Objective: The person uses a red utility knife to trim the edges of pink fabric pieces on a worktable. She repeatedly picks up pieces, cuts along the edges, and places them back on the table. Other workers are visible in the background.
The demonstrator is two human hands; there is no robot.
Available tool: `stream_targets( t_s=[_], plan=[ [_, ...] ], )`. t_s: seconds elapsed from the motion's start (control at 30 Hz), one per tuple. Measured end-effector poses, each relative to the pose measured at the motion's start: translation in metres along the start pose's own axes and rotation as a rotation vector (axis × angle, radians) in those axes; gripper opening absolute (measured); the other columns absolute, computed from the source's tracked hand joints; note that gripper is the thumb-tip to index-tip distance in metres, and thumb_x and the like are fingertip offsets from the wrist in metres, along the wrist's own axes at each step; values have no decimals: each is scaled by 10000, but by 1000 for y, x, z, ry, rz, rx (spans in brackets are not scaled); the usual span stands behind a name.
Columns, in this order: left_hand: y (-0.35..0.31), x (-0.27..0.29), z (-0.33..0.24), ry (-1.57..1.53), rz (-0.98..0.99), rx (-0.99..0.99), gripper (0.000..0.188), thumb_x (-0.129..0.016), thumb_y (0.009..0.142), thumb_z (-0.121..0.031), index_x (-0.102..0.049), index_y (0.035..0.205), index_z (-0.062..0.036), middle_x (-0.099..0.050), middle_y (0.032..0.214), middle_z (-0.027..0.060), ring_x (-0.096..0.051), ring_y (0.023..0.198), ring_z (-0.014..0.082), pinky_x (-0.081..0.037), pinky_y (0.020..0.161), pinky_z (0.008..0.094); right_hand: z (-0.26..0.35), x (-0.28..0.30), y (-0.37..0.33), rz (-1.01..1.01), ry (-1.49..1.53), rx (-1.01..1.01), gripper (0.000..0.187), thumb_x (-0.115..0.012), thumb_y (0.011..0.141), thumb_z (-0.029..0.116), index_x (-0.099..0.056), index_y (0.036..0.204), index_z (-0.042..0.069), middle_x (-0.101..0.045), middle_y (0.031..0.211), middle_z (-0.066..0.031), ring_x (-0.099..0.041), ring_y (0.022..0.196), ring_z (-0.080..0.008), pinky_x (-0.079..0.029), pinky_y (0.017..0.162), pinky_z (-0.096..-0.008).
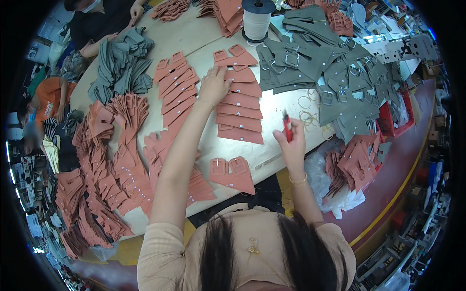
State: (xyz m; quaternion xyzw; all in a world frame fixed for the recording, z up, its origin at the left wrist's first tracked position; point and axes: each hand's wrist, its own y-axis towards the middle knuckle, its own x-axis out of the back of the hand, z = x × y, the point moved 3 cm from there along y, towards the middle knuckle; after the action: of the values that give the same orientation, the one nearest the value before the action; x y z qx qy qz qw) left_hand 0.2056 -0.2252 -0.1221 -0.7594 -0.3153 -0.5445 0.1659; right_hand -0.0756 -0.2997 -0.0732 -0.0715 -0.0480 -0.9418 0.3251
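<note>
My left hand (pixel 214 87) reaches across the table, its fingers stretched over the upper left side of a fanned column of terracotta buckle straps (pixel 239 110). The pieces overlap, each with a small white tag, and covered buckles show at the top. My right hand (pixel 293 140) is raised to the right of that column, closed around a slim red hand tool (pixel 287 128) with a dark tip. Its exact kind is too small to tell. Nearer me lies a separate terracotta piece with two buckles (pixel 232 175). Another fanned column of terracotta pieces (pixel 175 92) lies left of my left hand.
Grey-green pieces with metal buckles (pixel 310 58) are heaped at the right. A white thread spool (pixel 255 22) stands at the back. Rubber bands (pixel 308 116) lie nearby. Terracotta piles (pixel 124 179) and a grey-green heap (pixel 124 63) cover the left. A person (pixel 99 24) works across the table.
</note>
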Motion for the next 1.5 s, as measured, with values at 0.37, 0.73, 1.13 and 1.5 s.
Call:
stream_targets(
  t_s=[0.37,0.73,1.13,1.5],
  plan=[
    [-218,41,-37,-115,215,194,605,-732,795,-306,-516,1251,29,-551,1131,226,-542,1034,402,-442,900,466,-33,-111,236,207,-814,93,284,-503,916,172,-598,1134,17,-638,1078,-248,-619,1026,-437,-503,866,-504],
    [-267,28,-49,-22,134,271,628,-792,712,-280,-514,1213,-25,-564,1079,157,-525,1026,322,-397,876,429,-60,-136,254,245,-735,40,316,-530,901,264,-634,1084,29,-648,1056,-293,-613,1035,-457,-482,905,-508],
    [-272,15,-34,-1437,174,687,465,-711,833,-18,-503,1247,25,-627,1136,106,-614,1064,170,-512,890,289,-13,-97,151,256,-482,80,411,-504,981,385,-596,1192,45,-661,969,-180,-647,916,-319,-478,810,-394],
    [-260,92,-44,-1591,-103,467,553,-667,835,71,-458,1346,33,-525,1323,145,-533,1201,178,-480,986,290,38,-60,-68,539,-179,138,333,-684,893,297,-608,1051,14,-621,871,-139,-618,776,-277,-490,707,-347]
  ],
)
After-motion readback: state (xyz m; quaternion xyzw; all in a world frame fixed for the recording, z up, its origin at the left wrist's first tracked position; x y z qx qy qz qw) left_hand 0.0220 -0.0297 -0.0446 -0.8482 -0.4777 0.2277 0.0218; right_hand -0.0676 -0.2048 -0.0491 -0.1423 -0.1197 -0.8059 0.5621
